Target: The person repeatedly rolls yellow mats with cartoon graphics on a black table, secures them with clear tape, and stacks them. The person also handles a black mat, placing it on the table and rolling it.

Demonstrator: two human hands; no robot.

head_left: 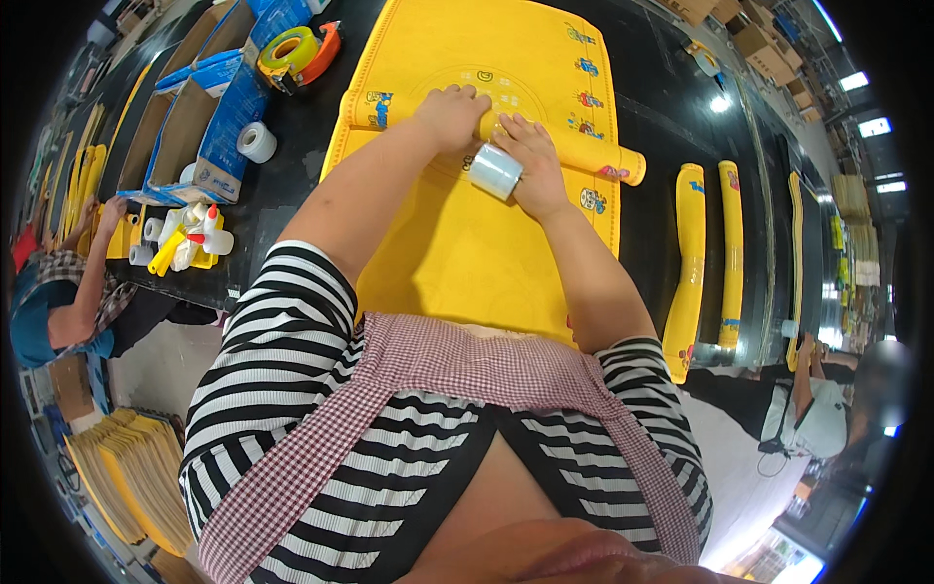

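"So, how does the yellow roll point(584, 151) lie under the person's hands?"

"Crosswise. Its long axis runs left to right over the yellow sheet point(467, 263), the right end slanting a little nearer the person, and the sheet shows on both its far and near sides."

"Which hand is nearer to it?"

"Neither, as both touch it. The left hand point(453, 117) lies on the roll left of its middle, fingers bent and close together; whether they clamp it, one cannot tell. The right hand point(530, 161) lies just right of the middle, fingers stretched across the top."

"And the clear film roll point(495, 172)?"

"On the near side of the yellow roll, just beside its middle, against the right hand, which is thus the nearer one. Whether that hand grips it cannot be made out."

"Do the two yellow tubes point(687, 263) share that axis?"

"No. They lie right of the yellow roll, apart from it, nearly at right angles to it."
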